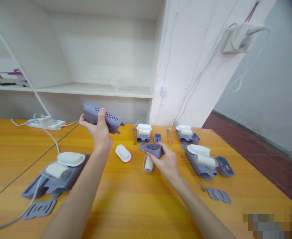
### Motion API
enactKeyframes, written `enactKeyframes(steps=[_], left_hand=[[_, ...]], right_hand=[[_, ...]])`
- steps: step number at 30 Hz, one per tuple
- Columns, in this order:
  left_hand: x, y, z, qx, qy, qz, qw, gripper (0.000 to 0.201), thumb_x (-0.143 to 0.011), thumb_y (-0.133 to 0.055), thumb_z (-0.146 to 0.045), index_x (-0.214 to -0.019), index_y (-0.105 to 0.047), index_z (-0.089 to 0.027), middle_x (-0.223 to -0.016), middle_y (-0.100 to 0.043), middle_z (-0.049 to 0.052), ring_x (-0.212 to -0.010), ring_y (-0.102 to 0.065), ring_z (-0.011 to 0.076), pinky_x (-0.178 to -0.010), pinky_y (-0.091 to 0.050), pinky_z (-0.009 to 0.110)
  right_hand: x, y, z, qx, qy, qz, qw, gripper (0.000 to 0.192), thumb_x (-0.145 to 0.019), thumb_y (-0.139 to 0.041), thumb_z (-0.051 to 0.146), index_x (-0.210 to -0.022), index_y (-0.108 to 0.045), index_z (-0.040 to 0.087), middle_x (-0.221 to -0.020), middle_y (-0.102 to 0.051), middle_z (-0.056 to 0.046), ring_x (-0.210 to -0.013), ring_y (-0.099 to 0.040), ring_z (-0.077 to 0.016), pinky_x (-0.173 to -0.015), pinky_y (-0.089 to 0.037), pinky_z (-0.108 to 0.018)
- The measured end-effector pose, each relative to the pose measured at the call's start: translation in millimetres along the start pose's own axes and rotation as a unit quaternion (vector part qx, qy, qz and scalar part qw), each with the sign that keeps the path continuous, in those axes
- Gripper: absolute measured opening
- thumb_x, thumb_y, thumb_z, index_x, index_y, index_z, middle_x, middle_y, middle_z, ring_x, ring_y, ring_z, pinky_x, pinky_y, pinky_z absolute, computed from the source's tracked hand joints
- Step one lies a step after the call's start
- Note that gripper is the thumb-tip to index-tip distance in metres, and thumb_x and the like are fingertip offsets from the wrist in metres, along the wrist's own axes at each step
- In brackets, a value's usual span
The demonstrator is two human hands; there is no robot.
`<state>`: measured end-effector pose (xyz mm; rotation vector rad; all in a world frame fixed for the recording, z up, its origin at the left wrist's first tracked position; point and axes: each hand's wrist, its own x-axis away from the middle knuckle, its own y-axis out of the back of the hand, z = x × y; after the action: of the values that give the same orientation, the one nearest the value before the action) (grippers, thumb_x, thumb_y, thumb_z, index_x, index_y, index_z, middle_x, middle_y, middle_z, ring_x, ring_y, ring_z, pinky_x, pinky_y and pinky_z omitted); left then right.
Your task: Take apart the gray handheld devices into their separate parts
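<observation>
My left hand (pixel 98 130) is raised above the wooden table (pixel 126 205) and grips a lavender plastic housing with rows of holes (pixel 103 117). My right hand (pixel 166 161) rests low on the table, its fingers closed on a small lavender tray-shaped part (pixel 152 149). A white roller piece (pixel 148 163) lies just left of that hand. A white oval cap (pixel 123 153) sits on the table between my two hands.
Lavender and white part stacks lie at the left (pixel 58 174), at the right (pixel 202 161) and at the back (pixel 144 132). Springs (pixel 169 136), flat lavender gaskets (pixel 219 195) and a power strip with cable (pixel 46 124) are also on the table. Shelving stands behind.
</observation>
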<state>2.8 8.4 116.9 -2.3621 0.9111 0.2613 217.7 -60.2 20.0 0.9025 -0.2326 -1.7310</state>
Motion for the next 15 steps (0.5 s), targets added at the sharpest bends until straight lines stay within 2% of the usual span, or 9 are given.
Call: enactKeyframes(steps=[2,3,4,5,7,8,10,12,15], left_hand=[[-8,19.5,-8,-0.124,0.032,0.150,0.980,0.072,-0.069,-0.066,-0.044,-0.126,-0.025,-0.025,-0.116,-0.051,0.008,-0.093,-0.060,0.0177,-0.079,-0.051,0.032],[-6,30.7,-11,-0.199,0.045,0.261,0.943,0.077,-0.066,-0.069,-0.044,-0.128,-0.027,-0.024,-0.111,-0.053,0.007,-0.087,-0.061,0.0189,-0.075,-0.052,0.033],[-2,42.2,-12,-0.268,0.049,0.380,0.884,0.081,-0.062,-0.071,-0.043,-0.129,-0.030,-0.024,-0.107,-0.055,0.006,-0.083,-0.062,0.0201,-0.073,-0.052,0.035],[6,53.6,-11,-0.323,0.043,0.494,0.806,0.083,-0.059,-0.073,-0.042,-0.130,-0.034,-0.024,-0.105,-0.057,0.006,-0.082,-0.062,0.0216,-0.074,-0.052,0.036],[24,73.8,-7,-0.374,0.016,0.660,0.651,0.088,-0.055,-0.075,-0.038,-0.133,-0.037,-0.024,-0.109,-0.059,0.007,-0.093,-0.061,0.0257,-0.083,-0.050,0.038],[32,82.0,-3,-0.385,0.013,0.708,0.591,0.092,-0.053,-0.075,-0.036,-0.135,-0.036,-0.024,-0.116,-0.058,0.008,-0.100,-0.059,0.0280,-0.088,-0.048,0.038],[46,93.1,4,-0.393,0.013,0.758,0.520,0.101,-0.049,-0.076,-0.033,-0.140,-0.033,-0.023,-0.131,-0.051,0.011,-0.115,-0.052,0.0316,-0.098,-0.042,0.039],[51,97.8,9,-0.395,0.004,0.775,0.493,0.102,-0.049,-0.076,-0.029,-0.141,-0.031,-0.023,-0.140,-0.044,0.011,-0.125,-0.044,0.0333,-0.105,-0.036,0.040],[48,96.3,13,-0.399,-0.011,0.778,0.485,0.098,-0.053,-0.074,-0.025,-0.142,-0.033,-0.025,-0.143,-0.041,0.011,-0.129,-0.039,0.0347,-0.107,-0.033,0.044]], right_hand=[[-2,0,-3,-0.010,-0.027,-0.017,0.999,0.047,-0.071,-0.068,0.043,-0.110,-0.058,0.021,-0.099,-0.069,-0.006,-0.087,-0.063,-0.0240,-0.077,-0.048,-0.036],[-2,-1,-4,-0.015,-0.037,-0.022,0.999,0.047,-0.071,-0.068,0.044,-0.110,-0.058,0.020,-0.099,-0.069,-0.006,-0.087,-0.063,-0.0240,-0.077,-0.049,-0.036],[-3,-1,-6,-0.021,-0.045,-0.026,0.998,0.047,-0.071,-0.067,0.045,-0.110,-0.058,0.020,-0.099,-0.069,-0.006,-0.087,-0.064,-0.0239,-0.076,-0.049,-0.035],[-3,-2,-7,-0.026,-0.053,-0.030,0.998,0.048,-0.071,-0.067,0.046,-0.110,-0.058,0.020,-0.099,-0.069,-0.006,-0.086,-0.064,-0.0238,-0.076,-0.049,-0.035],[-3,-4,-8,-0.032,-0.064,-0.038,0.997,0.048,-0.071,-0.066,0.047,-0.110,-0.057,0.020,-0.098,-0.069,-0.006,-0.086,-0.064,-0.0234,-0.075,-0.049,-0.035],[-3,-5,-9,-0.034,-0.067,-0.042,0.996,0.048,-0.071,-0.066,0.047,-0.110,-0.057,0.020,-0.098,-0.069,-0.006,-0.085,-0.064,-0.0232,-0.075,-0.049,-0.034],[-2,-6,-10,-0.038,-0.068,-0.048,0.996,0.048,-0.071,-0.066,0.046,-0.110,-0.057,0.020,-0.098,-0.069,-0.006,-0.085,-0.064,-0.0229,-0.075,-0.049,-0.034],[-2,-7,-10,-0.043,-0.065,-0.046,0.996,0.048,-0.071,-0.067,0.046,-0.110,-0.057,0.020,-0.099,-0.069,-0.007,-0.085,-0.064,-0.0229,-0.074,-0.049,-0.034],[0,-10,-10,-0.051,-0.060,-0.033,0.996,0.048,-0.071,-0.067,0.044,-0.112,-0.055,0.020,-0.101,-0.068,-0.006,-0.087,-0.064,-0.0230,-0.075,-0.049,-0.034]])
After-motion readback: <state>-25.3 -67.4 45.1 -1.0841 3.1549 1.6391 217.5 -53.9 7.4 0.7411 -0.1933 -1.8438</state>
